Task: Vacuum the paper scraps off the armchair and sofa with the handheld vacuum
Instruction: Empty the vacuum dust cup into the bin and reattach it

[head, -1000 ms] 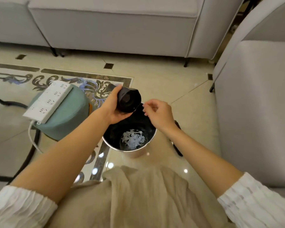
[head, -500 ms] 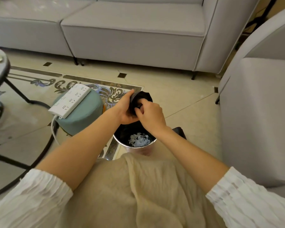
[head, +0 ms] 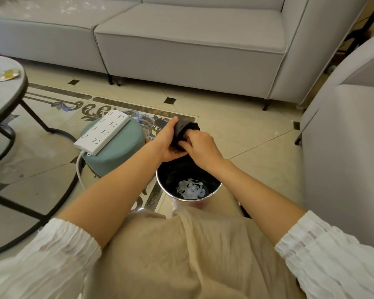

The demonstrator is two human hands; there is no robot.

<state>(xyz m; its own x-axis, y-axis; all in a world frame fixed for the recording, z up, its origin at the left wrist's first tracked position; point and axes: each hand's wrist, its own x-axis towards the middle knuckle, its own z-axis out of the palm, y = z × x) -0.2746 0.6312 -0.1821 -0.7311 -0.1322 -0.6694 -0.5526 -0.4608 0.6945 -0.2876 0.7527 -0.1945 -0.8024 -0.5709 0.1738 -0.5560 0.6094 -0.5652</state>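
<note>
Over the bin (head: 162,184), black vacuum part (head: 183,131), gripped by both hands

Tiled floor (head: 235,137) bears a metal bin (head: 190,199), teal stool (head: 117,147), sofa (head: 190,46).

A home living room. A long grey sofa (head: 188,39) runs along the far side, an armchair (head: 350,147) in matching fabric stands at the right, and a round side table (head: 2,93) sits left. The polished tile floor (head: 235,134) carries an ornate inlaid border, and what looks like a teal stool (head: 117,147) holds a power strip (head: 102,131).
</note>
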